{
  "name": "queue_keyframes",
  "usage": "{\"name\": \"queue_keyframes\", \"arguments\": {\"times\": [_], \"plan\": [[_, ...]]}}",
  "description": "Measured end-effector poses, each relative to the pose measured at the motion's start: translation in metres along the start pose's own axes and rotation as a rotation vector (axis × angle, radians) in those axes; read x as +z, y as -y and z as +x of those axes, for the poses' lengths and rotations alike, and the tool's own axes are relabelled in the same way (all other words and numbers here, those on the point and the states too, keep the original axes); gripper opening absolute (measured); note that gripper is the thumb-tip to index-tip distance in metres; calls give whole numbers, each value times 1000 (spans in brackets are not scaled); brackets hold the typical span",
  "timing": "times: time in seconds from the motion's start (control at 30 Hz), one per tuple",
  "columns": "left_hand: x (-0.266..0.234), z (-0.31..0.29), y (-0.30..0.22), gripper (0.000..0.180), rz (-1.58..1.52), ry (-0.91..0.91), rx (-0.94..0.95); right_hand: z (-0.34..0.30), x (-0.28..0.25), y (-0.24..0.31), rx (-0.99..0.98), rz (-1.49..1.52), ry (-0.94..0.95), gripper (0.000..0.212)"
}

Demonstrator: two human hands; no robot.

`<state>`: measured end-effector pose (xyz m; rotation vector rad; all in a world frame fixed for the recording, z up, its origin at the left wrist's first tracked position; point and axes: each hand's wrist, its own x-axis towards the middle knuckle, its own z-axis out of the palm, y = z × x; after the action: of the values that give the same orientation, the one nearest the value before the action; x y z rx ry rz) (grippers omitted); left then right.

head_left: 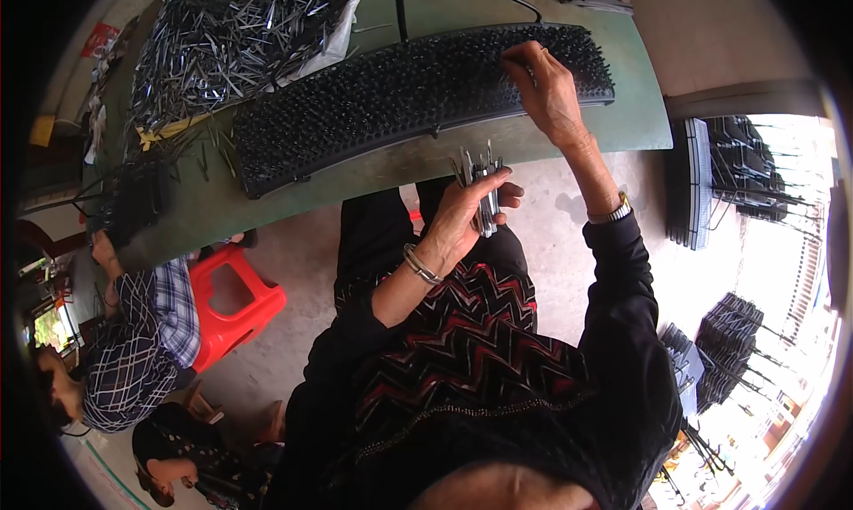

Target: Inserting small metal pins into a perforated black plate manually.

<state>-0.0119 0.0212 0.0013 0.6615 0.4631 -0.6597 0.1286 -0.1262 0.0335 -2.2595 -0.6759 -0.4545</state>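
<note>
My left hand (460,210) is closed around a bundle of thin metallic strips (484,199), held upright just off the table's near edge. My right hand (549,92) hovers at the right part of a long black rack (355,101), fingers and thumb pinched together. Whatever lies between those fingertips is too small and dark to make out. Rows of short black upright pieces fill the rack, which lies across the green table (613,137). Left of it, a big heap of loose dark, shiny strips (244,39) rests on a pale sheet.
A red plastic stool (235,306) stands on the floor at left. One person in a checked shirt (133,359) works at the table's left end; another person (187,448) is behind. Stacked black racks (746,168) stand at right, with more black racks (729,350) lower down.
</note>
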Motion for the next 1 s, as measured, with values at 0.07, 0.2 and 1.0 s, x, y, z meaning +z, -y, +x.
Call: {"name": "queue_keyframes", "arguments": {"times": [0.07,0.2,1.0], "plan": [[3,-2,-2,22,33,-25,4,-2,1,-2,-1,-7,3,13],[0,0,-1,25,29,-24,17,-2,1,4,-60,17,7,12],[-1,0,-5,22,-64,37,119,-19,1,3,-16,-172,-32,19]]}}
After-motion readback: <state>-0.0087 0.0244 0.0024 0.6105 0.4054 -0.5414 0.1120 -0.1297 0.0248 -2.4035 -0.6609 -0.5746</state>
